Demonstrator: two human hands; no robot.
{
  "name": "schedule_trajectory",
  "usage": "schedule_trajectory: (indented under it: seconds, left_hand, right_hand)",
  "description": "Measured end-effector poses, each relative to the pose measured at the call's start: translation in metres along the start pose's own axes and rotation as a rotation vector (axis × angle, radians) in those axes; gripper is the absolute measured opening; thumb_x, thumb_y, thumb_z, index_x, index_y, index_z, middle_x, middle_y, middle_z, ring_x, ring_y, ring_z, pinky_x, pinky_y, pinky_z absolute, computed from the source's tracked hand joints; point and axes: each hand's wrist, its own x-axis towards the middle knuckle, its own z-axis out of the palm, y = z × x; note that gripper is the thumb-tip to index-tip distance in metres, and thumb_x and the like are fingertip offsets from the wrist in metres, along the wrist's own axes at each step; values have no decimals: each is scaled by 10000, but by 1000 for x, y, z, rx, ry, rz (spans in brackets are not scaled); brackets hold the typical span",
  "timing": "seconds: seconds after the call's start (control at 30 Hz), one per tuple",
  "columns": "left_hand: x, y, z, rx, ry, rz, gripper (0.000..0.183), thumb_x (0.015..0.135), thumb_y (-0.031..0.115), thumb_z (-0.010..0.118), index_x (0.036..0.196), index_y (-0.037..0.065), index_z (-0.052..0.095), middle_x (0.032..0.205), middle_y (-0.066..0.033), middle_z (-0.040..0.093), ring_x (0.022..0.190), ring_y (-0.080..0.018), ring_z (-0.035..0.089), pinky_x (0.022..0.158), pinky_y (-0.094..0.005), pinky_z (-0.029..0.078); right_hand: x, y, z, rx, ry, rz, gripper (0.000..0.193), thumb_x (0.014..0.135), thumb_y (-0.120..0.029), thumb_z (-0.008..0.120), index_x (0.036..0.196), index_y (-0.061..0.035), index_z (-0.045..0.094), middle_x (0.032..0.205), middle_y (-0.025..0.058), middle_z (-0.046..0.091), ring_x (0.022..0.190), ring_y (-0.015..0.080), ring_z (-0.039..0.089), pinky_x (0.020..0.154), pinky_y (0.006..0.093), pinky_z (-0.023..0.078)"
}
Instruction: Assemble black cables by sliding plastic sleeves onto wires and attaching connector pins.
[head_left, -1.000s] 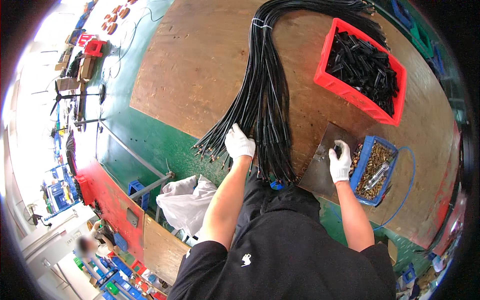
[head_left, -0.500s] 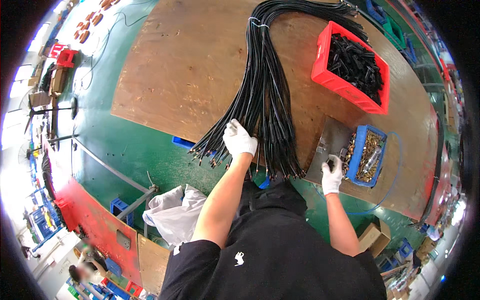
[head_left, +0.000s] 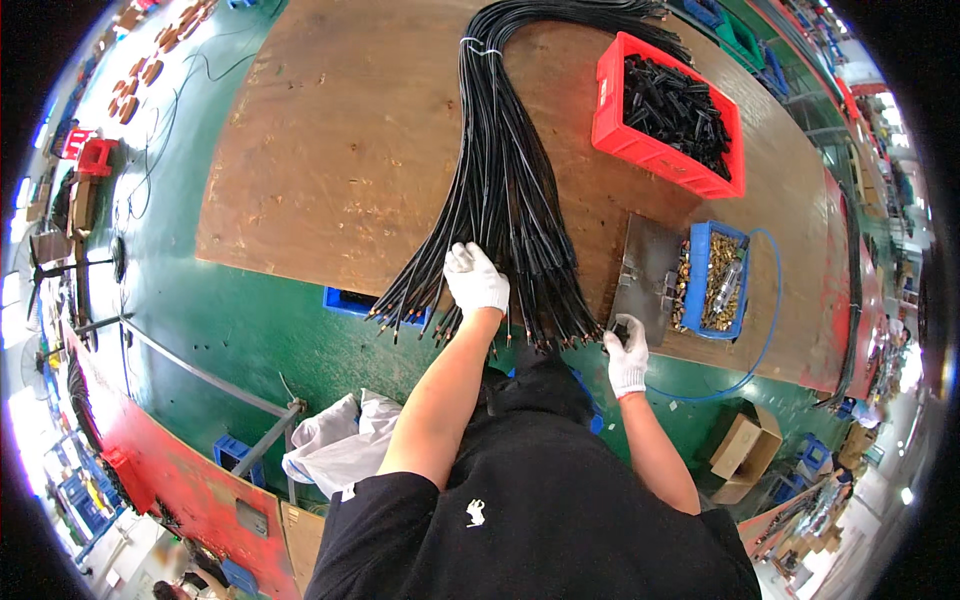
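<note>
A thick bundle of black cables (head_left: 500,150) runs down over the near edge of the board, its ends fanned out with copper-coloured tips. My left hand (head_left: 476,278), in a white glove, lies on the left part of the fan with fingers curled round cable. My right hand (head_left: 627,358), also gloved, is just right of the rightmost cable ends, thumb and fingers brought together. Something small and dark seems to be between them, too small to name. Beyond that hand lies a dark metal plate (head_left: 640,285), with a blue bin (head_left: 697,262) of small brass-coloured fittings to its right.
A red crate (head_left: 655,152) full of black plastic parts stands on the brown board (head_left: 330,150). A thin blue hose (head_left: 778,300) curves round the blue bin. White sacks (head_left: 340,445) and an open cardboard box (head_left: 745,450) are on the green floor.
My right hand has moved left, away from the metal plate and closer to the cable ends. My left hand stays on the cables. The whole view has shifted slightly.
</note>
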Motion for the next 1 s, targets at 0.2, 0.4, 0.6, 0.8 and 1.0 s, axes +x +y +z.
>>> schedule_trajectory:
  seconds: [0.2, 0.4, 0.6, 0.8, 1.0]
  left_hand:
    - [28, 16, -28, 132, -338, -162, 440, 858, 248, 719, 1219, 29, 597, 1183, -124, 669, 1104, -267, 656, 922, -368, 508]
    - [26, 11, -13, 102, -310, -225, 361, 857, 253, 736, 1139, 42, 659, 1144, -127, 681, 1104, -280, 668, 918, -371, 539]
    - [29, 15, -45, -74, -529, -386, 454, 812, 337, 788, 1129, 31, 676, 1128, -195, 762, 1031, -336, 762, 922, -425, 598]
    - [1, 7, -6, 12, -210, -247, 277, 833, 206, 734, 1047, 55, 642, 1031, -161, 706, 962, -349, 727, 834, -458, 604]
    - [24, 5, -36, -190, -486, -453, 281, 866, 206, 643, 1095, 44, 662, 1098, -205, 759, 1083, -367, 738, 927, -441, 581]
  right_hand:
    - [5, -5, 5, 24, -40, -51, 392, 907, 3, 703, 1287, -40, 615, 1216, 69, 648, 1090, 163, 615, 969, 307, 515]
    - [25, -11, 11, 6, -129, -112, 381, 895, -10, 710, 1266, -29, 629, 1212, 76, 659, 1120, 173, 622, 991, 311, 505]
    - [36, -13, 8, 37, -131, -41, 369, 896, 14, 697, 1256, -30, 632, 1191, 57, 648, 1111, 172, 611, 1008, 314, 494]
    - [45, -3, 26, 46, -209, 8, 365, 907, 3, 691, 1266, -25, 630, 1198, 57, 644, 1117, 163, 609, 1010, 302, 492]
    - [33, -27, 37, 42, -189, -49, 333, 931, 2, 680, 1256, -34, 620, 1142, 33, 649, 1019, 137, 623, 933, 286, 523]
